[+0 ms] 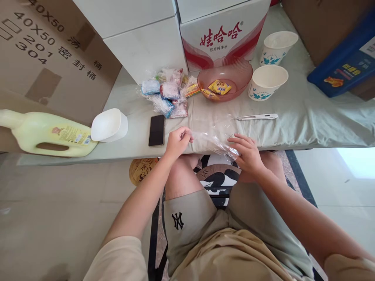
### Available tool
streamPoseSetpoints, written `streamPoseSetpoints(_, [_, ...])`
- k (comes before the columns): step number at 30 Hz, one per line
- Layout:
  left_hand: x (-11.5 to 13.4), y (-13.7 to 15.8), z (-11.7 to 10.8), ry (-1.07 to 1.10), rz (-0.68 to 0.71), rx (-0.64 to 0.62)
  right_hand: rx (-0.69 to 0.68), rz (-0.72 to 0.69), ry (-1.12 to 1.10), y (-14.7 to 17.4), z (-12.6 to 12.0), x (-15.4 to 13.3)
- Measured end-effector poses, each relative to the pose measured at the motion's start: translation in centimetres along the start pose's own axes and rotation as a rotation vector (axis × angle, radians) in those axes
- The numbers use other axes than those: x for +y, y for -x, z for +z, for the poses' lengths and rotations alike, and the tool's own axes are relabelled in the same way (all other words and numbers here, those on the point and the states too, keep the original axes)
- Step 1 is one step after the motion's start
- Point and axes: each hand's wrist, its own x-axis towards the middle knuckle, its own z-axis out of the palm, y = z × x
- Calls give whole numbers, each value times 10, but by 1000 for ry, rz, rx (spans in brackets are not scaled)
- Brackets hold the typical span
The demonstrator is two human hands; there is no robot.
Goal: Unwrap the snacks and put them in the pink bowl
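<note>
A clear plastic bag is stretched between my two hands above the front edge of the cloth-covered surface. My left hand pinches its left end, thumb against the curled fingers. At the other end, my right hand has its fingers bent around the crumpled plastic. A black phone lies just left of my left hand. Beyond my right hand rests a white utility knife. Behind the bag, a pink ribbed bowl holds yellow-wrapped snacks, with several plastic-wrapped packets piled to its left.
Two paper cups stand right of the bowl. A white tub and a pale yellow jug lie at the left. Cartons line the back. A blue container leans at the right.
</note>
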Motion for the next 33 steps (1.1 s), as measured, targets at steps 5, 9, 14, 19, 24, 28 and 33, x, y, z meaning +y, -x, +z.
streamPoseSetpoints(5, [-13, -9, -6, -66, 23, 12, 189, 469, -366, -34, -12, 10])
streamPoseSetpoints(9, [-17, -17, -4, -108, 56, 64, 227, 587, -502, -59, -15, 19])
streamPoseSetpoints(14, [-22, -28, 15, -186, 98, -29, 88, 606, -343, -68, -11, 27])
streamPoseSetpoints(19, [-27, -32, 22, -109, 57, 54, 0, 626, -303, -70, -15, 23])
streamPoseSetpoints(24, [-19, -38, 14, -30, 118, 57, -21, 581, -282, -70, -13, 25])
streamPoseSetpoints(28, [-13, -39, 14, 74, -8, -33, 37, 566, -342, -67, -8, 29])
streamPoseSetpoints(33, [-16, -40, 13, 201, -63, 63, 167, 558, -482, -65, -7, 31])
